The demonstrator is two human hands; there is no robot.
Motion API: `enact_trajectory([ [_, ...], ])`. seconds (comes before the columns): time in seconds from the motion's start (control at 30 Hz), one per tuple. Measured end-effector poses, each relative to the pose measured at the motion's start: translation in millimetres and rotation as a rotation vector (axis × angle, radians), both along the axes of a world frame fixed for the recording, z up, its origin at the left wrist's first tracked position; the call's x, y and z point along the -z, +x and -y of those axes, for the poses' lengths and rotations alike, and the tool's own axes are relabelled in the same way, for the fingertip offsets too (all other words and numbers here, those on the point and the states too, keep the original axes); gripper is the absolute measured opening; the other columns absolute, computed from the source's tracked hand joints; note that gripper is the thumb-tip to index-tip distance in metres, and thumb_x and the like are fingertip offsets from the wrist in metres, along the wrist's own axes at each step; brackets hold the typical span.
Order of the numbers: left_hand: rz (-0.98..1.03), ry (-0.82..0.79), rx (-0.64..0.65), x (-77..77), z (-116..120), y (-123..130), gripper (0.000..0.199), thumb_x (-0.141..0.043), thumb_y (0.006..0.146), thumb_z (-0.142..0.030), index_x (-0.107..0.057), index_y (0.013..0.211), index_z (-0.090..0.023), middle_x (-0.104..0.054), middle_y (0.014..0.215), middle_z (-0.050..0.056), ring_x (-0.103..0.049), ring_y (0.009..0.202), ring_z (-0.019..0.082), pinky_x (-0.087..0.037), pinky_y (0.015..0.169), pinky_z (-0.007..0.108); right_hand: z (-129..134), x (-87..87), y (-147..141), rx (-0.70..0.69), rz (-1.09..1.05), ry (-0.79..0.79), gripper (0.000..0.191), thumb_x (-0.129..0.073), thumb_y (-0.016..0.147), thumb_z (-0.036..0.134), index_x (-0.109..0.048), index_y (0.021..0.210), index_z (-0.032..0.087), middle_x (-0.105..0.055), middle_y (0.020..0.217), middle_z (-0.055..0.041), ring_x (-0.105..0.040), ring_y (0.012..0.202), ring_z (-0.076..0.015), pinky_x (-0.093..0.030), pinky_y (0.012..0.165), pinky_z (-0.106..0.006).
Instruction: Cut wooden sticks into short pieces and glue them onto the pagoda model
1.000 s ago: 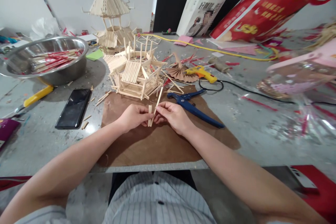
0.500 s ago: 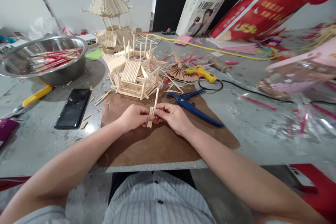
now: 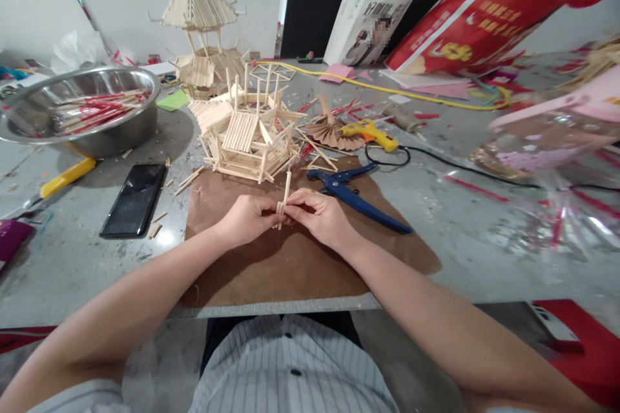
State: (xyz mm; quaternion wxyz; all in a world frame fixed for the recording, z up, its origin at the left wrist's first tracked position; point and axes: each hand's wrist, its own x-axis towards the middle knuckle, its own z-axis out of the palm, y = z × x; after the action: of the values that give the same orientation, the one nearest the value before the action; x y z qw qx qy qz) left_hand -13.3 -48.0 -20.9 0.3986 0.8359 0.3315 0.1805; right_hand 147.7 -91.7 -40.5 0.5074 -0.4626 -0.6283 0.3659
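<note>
My left hand pinches a few short wooden sticks, mostly hidden by the fingers. My right hand is closed at the same spot, fingertips on a longer wooden stick that rises above them. Both hands meet over a brown sheet. Just beyond them stands a half-open stick structure with upright posts and slatted roof panels. Blue cutters lie to the right of my right hand.
A black phone and a steel bowl of red and pale sticks are on the left, near a yellow-handled tool. Behind stands a stick pagoda. A yellow glue gun trails a black cord rightward.
The short sticks have turned between my fingers and show less of their length. The longer stick sits slightly lower. Both hands stay in nearly the same place.
</note>
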Motion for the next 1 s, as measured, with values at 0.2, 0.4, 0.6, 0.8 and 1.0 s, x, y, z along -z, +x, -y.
enact_trajectory([
  [0.2,-0.041,0.079,0.008,1.0,2.3,0.3,0.021,-0.053,0.074,-0.028,-0.068,0.081,-0.015,-0.066,0.069,0.002,-0.056,0.060,0.009,-0.038,0.055,0.016,2.7,-3.5,5.0,-0.024,0.149,0.118,0.010,-0.057,0.073,0.028,-0.063,0.072,0.019,-0.060,0.072,-0.0040,-0.057,0.069,-0.0142,-0.047,0.065,-0.029],
  [0.4,-0.037,0.095,0.012,-0.5,3.3,0.9,0.019,-0.053,0.074,-0.027,-0.067,0.074,-0.014,-0.063,0.063,0.001,-0.052,0.057,0.008,-0.035,0.053,0.016,2.8,-3.1,6.6,-0.043,0.152,0.137,0.009,-0.057,0.073,0.025,-0.063,0.073,0.019,-0.060,0.072,-0.0037,-0.056,0.067,-0.0131,-0.045,0.063,-0.027],
  [0.6,-0.053,0.129,0.001,-0.2,2.9,1.5,0.023,-0.053,0.074,-0.029,-0.061,0.060,-0.012,-0.053,0.051,-0.002,-0.045,0.050,0.006,-0.031,0.048,0.016,3.3,-2.6,5.5,-0.044,0.145,0.126,0.009,-0.059,0.071,0.025,-0.064,0.075,0.019,-0.060,0.074,-0.0043,-0.056,0.069,-0.0142,-0.046,0.063,-0.028],
  [0.8,-0.041,0.154,0.016,1.7,2.3,1.8,0.026,-0.052,0.075,-0.029,-0.060,0.057,-0.013,-0.053,0.051,-0.002,-0.045,0.049,0.006,-0.030,0.049,0.016,2.7,-2.0,4.1,-0.049,0.118,0.120,0.011,-0.063,0.068,0.027,-0.065,0.075,0.020,-0.062,0.078,-0.0040,-0.058,0.073,-0.0148,-0.047,0.069,-0.029],
  [1.0,-0.032,0.136,0.019,5.1,3.9,2.8,0.024,-0.050,0.076,-0.030,-0.067,0.069,-0.015,-0.060,0.058,0.000,-0.050,0.053,0.007,-0.034,0.052,0.016,2.6,1.0,2.2,-0.006,0.085,0.032,0.012,-0.061,0.069,0.031,-0.065,0.074,0.021,-0.061,0.077,-0.0034,-0.058,0.069,-0.0150,-0.049,0.061,-0.028],
])
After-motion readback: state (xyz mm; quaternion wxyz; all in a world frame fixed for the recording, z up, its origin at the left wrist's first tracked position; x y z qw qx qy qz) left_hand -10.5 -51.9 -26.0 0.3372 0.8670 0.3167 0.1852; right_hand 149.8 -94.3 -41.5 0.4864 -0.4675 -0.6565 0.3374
